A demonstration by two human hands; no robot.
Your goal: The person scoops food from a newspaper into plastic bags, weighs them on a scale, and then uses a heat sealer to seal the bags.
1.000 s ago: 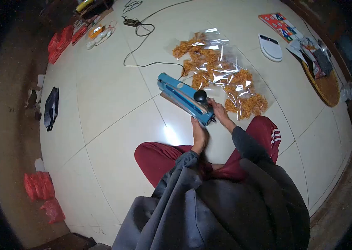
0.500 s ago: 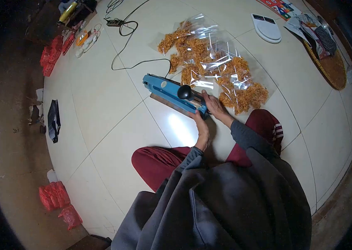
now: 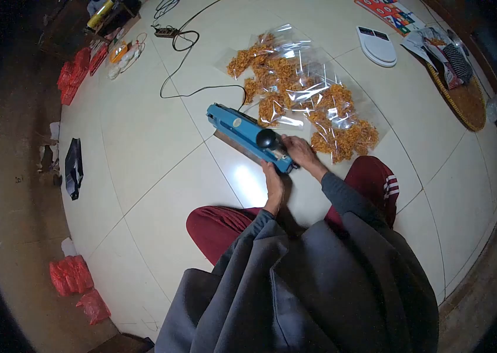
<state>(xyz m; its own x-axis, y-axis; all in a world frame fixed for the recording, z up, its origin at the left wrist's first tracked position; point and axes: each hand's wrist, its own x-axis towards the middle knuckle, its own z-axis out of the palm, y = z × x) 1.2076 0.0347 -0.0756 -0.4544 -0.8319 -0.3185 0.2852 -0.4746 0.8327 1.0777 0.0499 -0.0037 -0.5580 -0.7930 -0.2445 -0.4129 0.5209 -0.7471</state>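
Observation:
A blue impulse sealer (image 3: 242, 130) with a round black knob rests on the tiled floor in front of my crossed legs, lying at a slant. My left hand (image 3: 274, 187) grips the sealer's near end from the left, its fingers at the edge of the body. On the opposite side, my right hand (image 3: 304, 155) holds the same end, close beside the knob; its fingertips are partly hidden. Just beyond lie several clear plastic bags (image 3: 301, 88) filled with orange-brown crispy shreds. A black cord (image 3: 201, 89) runs from the sealer's far end.
A white kitchen scale (image 3: 376, 47) stands at the upper right, near a woven tray (image 3: 466, 106) with packets on it. The cord leads towards a power strip (image 3: 166, 32). Red plastic bundles (image 3: 71, 275) and a dark flat packet (image 3: 74, 169) lie along the left wall.
The sealer has shifted slightly right and towards me, and its knob sits a little lower in view. Both hands have moved with it, my left hand slightly leftwards. The bags appear unchanged.

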